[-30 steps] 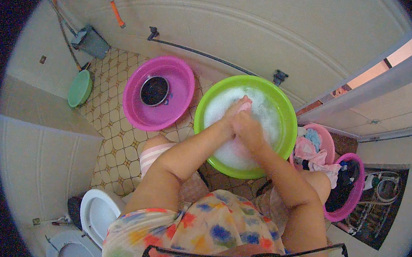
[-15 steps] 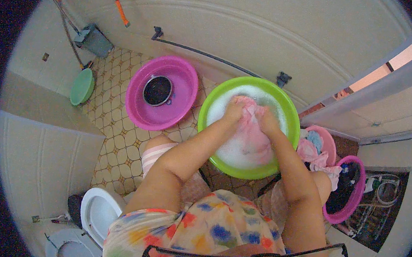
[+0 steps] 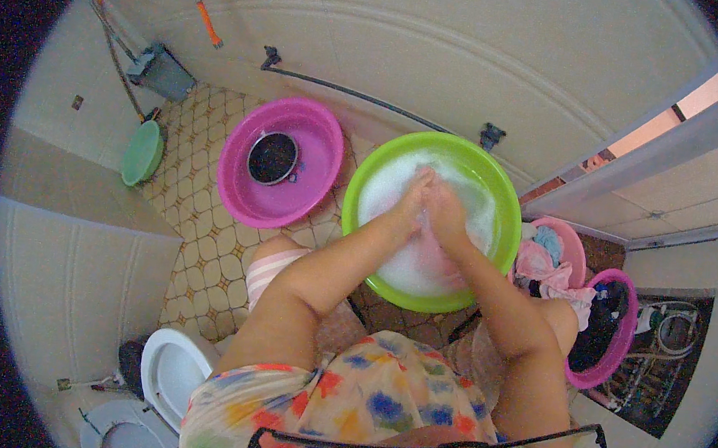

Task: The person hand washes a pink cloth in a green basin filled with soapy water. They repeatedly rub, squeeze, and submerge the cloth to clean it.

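Inside the lime-green basin (image 3: 502,259), white suds (image 3: 386,194) surround a wet pink cloth (image 3: 436,258). My left hand (image 3: 415,198) and my right hand (image 3: 443,207) are pressed together over the middle of the basin. Both are closed on the gathered upper part of the cloth, which they mostly hide. The rest of the cloth trails down between my wrists into the foam. Its exact kind of garment cannot be made out.
A magenta basin (image 3: 319,192) with a dark round-topped item (image 3: 273,158) stands to the left. On the right are a pink basin of clothes (image 3: 572,247) and a magenta tub of dark clothes (image 3: 628,326). A toilet (image 3: 173,377) is at lower left; a rail (image 3: 351,92) runs along the wall.
My hands have come together from slightly apart, the right one moving left against the left. The cloth, spread between them before, is now bunched and lower in the suds.
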Tool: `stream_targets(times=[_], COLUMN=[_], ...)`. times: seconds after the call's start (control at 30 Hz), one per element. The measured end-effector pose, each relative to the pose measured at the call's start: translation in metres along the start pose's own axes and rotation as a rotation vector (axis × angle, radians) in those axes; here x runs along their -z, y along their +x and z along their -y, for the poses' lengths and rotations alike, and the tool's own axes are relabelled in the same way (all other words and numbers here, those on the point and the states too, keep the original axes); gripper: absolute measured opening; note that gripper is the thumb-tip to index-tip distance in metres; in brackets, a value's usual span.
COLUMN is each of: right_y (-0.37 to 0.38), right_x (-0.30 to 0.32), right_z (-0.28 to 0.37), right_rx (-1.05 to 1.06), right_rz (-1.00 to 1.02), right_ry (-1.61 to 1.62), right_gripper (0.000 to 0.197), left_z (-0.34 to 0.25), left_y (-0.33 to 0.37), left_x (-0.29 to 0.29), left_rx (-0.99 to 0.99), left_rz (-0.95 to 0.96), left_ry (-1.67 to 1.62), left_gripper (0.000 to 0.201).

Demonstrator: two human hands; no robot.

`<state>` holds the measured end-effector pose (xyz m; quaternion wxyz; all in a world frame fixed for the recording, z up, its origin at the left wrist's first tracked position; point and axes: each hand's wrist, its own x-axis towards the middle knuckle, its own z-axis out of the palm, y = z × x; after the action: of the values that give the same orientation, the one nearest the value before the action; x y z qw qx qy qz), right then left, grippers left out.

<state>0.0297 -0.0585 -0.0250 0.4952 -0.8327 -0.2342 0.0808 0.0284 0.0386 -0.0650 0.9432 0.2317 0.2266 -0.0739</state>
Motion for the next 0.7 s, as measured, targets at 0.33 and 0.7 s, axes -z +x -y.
stream_targets(times=[0.33, 0.7], right_y=[-0.012, 0.010], right_x=[0.022, 0.070], right_z=[0.040, -0.006], right_rx=[0.146, -0.256], right_rz=[0.183, 0.035], right_ry=[-0.702, 0.221], right_gripper=[0.017, 0.032], left_z=[0.007, -0.041], left_y=[-0.024, -0.070], left_x=[-0.017, -0.045], left_rx=[-0.001, -0.176], left_rz=[0.049, 0.003], left_ry=[0.228, 0.583], left_gripper=[0.045, 0.022])
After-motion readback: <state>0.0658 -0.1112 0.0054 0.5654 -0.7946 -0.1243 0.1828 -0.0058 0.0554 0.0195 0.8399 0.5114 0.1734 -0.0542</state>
